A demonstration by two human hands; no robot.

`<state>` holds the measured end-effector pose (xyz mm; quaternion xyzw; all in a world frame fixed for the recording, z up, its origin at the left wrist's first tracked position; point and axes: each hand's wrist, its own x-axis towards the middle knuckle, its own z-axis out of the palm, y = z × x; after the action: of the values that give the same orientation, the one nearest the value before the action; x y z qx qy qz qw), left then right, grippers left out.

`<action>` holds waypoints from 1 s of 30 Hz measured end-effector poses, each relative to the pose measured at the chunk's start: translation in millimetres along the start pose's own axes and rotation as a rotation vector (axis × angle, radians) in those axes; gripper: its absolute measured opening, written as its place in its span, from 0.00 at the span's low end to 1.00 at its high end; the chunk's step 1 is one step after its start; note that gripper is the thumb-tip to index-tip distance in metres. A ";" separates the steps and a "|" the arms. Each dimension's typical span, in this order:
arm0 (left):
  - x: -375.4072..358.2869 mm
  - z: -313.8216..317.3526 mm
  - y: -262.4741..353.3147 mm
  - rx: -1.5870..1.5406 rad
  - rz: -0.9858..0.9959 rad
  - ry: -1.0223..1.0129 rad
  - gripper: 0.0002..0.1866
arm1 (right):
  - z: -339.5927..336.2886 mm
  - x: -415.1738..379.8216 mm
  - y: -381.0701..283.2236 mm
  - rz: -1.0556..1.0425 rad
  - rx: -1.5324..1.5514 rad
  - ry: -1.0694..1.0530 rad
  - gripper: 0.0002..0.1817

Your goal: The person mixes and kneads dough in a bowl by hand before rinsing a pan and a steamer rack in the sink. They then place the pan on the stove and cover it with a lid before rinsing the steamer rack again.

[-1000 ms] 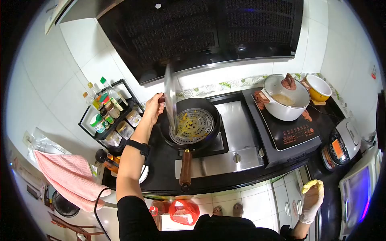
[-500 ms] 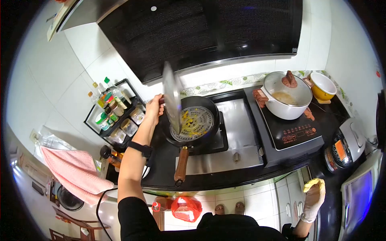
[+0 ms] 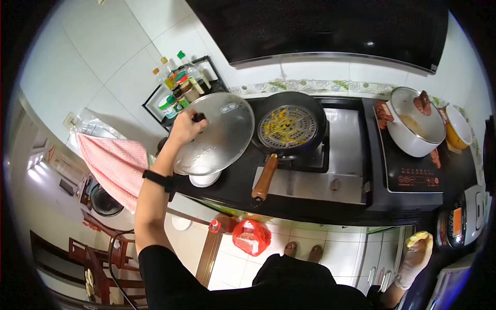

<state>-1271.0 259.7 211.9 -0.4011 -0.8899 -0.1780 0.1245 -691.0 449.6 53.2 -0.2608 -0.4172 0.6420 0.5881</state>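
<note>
My left hand (image 3: 187, 127) grips the dark knob of a large glass lid (image 3: 222, 135), which lies nearly level over the counter left of the black pan (image 3: 306, 106). In the pan sits a perforated metal steamer plate (image 3: 305, 137) with yellow bits on it. The pan's wooden handle (image 3: 265, 178) points toward me. At the lower right my right hand (image 3: 416, 258) wears a clear plastic glove and is curled around something yellow. A white dish (image 3: 205, 179) shows partly from under the lid.
A white lidded pot (image 3: 416, 134) stands on the induction cooker (image 3: 413, 182), with a yellow bowl (image 3: 457, 129) beside it. The rice cooker (image 3: 462, 219) is at the right. Bottles fill the rack (image 3: 153, 101) at the left; a pink towel (image 3: 113, 160) hangs near it.
The lid has moved left off the pan and tipped from upright to nearly level, still in my left hand. The view has shifted, and the white dish shows more.
</note>
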 end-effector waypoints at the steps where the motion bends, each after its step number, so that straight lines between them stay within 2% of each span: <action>1: -13.5 -5.8 -9.7 -0.023 -0.021 -0.002 0.20 | 2.9 2.3 1.9 0.000 -0.018 0.007 0.19; 2: -23.5 -8.0 -27.3 -0.014 -0.029 -0.011 0.20 | 3.6 4.2 2.8 0.011 -0.043 -0.029 0.19; 3: -32.4 -6.9 -49.3 -0.014 -0.113 -0.055 0.19 | 4.7 8.4 4.5 0.023 -0.004 -0.121 0.19; 4: -42.1 -8.4 -59.7 -0.017 -0.194 -0.097 0.19 | 14.6 7.2 4.5 0.007 -0.003 -0.117 0.19; 7: -72.2 -4.7 -77.3 -0.021 -0.249 -0.130 0.19 | 24.9 2.2 11.1 -0.006 0.024 -0.131 0.18; 10: -88.9 49.5 -136.3 -0.008 -0.194 -0.086 0.20 | 47.8 -8.4 15.1 -0.049 0.021 -0.200 0.18; 13: -101.3 83.6 -124.7 0.016 -0.210 -0.086 0.20 | 55.1 -16.1 28.3 -0.008 0.082 -0.243 0.18; 18: -89.4 142.9 -125.2 -0.060 -0.199 -0.131 0.20 | 81.7 -37.0 30.2 -0.043 0.016 -0.226 0.18; 21: -80.2 156.2 -121.0 -0.085 -0.213 -0.199 0.20 | 86.8 -47.2 29.5 -0.065 -0.016 -0.179 0.18; 24: -73.9 166.2 -117.6 -0.061 -0.205 -0.202 0.21 | 102.3 -58.8 22.1 -0.039 0.000 -0.145 0.18; 26: -71.1 172.0 -120.7 -0.058 -0.203 -0.201 0.22 | 105.2 -62.3 20.3 -0.060 -0.044 -0.203 0.18; 30: -66.2 179.8 -127.7 0.004 -0.208 -0.216 0.23 | 102.5 -66.3 20.4 -0.073 0.004 -0.126 0.17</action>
<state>-1339.2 211.7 -2.8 -0.3231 -0.9353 -0.1440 0.0098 -775.2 362.5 78.6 -0.2033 -0.4614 0.6361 0.5841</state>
